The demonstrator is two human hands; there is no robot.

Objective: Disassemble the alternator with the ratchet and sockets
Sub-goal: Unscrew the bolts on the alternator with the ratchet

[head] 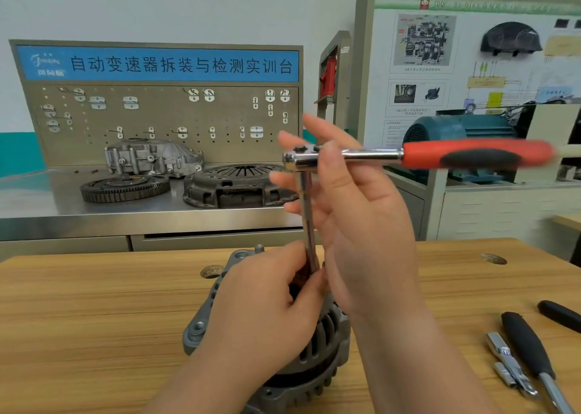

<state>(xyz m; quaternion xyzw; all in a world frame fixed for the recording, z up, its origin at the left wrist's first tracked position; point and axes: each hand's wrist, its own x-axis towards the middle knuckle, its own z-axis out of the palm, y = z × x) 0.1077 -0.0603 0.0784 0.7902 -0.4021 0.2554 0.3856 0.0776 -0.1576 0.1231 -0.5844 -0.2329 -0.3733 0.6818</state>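
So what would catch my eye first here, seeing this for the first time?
The red-handled ratchet, held up mid-frame by the right hand, with an extension bar running down to the grey alternator on the wooden table. The left hand grips the bar's lower end. Behind, a blue-bannered pegboard stands over a clutch cover.

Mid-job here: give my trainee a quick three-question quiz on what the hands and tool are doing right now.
1. Fill in: the right hand pinches the ratchet near its ____.
2. Which hand grips the extension bar just above the alternator? A) right hand B) left hand C) neither
3. True or false: the ratchet's red handle points toward the person's left.
Key: 1 head; 2 B; 3 false, it points to the person's right.
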